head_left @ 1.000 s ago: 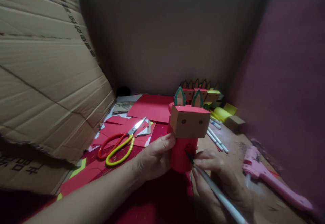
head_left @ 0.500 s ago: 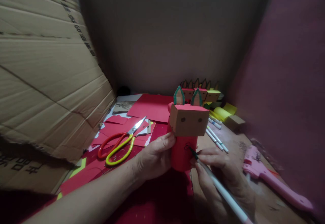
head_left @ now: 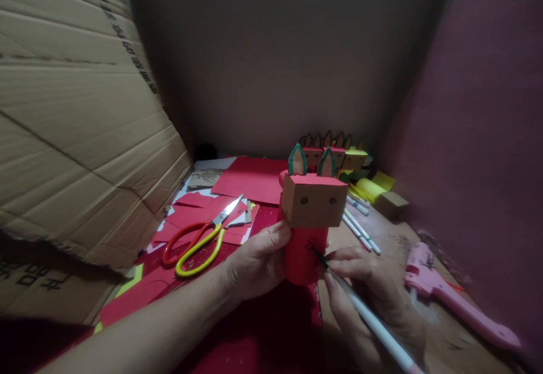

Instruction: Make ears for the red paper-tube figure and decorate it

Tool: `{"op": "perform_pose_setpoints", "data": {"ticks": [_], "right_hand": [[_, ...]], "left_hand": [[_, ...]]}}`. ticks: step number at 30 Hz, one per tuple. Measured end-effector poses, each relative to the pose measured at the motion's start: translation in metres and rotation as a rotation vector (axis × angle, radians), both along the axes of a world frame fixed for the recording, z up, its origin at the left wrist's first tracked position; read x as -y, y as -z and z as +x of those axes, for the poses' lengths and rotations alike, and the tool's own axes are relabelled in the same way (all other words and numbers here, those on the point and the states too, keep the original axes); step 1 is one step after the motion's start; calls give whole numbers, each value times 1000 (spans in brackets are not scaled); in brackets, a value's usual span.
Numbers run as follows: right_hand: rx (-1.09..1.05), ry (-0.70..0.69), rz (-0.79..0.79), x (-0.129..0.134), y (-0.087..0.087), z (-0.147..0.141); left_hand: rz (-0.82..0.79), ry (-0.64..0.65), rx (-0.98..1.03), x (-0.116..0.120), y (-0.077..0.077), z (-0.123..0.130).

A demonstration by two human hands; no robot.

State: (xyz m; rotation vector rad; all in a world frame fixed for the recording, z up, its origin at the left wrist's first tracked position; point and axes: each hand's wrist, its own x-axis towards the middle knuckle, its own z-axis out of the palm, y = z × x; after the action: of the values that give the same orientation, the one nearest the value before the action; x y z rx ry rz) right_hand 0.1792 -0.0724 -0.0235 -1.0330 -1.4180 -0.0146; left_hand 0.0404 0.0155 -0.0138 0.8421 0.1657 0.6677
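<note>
A paper animal figure [head_left: 303, 261] stands upright in the grip of my left hand [head_left: 258, 261], which wraps round its red tube body from the left. Its box-shaped cardboard head [head_left: 316, 210] has a red top, two dark eye dots and two pointed ears edged in green. My right hand [head_left: 369, 289] is closed on a white marker [head_left: 369, 320]. The marker's dark tip touches the front of the red tube, beside a small dark looped mark. The back of the tube is hidden.
Scissors [head_left: 203, 238] with one red and one yellow handle lie on red paper scraps at left. Red sheets [head_left: 252, 179], several markers [head_left: 360, 230], yellow paper [head_left: 371, 189] and more box-headed figures [head_left: 335, 156] are behind. A pink glue gun [head_left: 458, 300] lies right; a cardboard panel [head_left: 85, 136] rises left.
The marker tip has shifted slightly on the red tube, and the looped mark looks a little different. The whole view has moved only slightly; both hands keep their hold.
</note>
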Motion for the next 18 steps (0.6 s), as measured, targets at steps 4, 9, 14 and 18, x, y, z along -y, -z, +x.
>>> {"op": "perform_pose_setpoints", "data": {"ticks": [4, 9, 14, 18], "right_hand": [[47, -17, -10, 1, -1, 5], [25, -7, -7, 1, -6, 4], [-19, 19, -33, -1, -7, 1], [-59, 0, -34, -1, -5, 1]], "left_hand": [[-2, -19, -3, 0, 2, 0], [11, 1, 26, -2, 2, 0], [40, 49, 65, -2, 0, 0], [46, 52, 95, -1, 0, 1]]}}
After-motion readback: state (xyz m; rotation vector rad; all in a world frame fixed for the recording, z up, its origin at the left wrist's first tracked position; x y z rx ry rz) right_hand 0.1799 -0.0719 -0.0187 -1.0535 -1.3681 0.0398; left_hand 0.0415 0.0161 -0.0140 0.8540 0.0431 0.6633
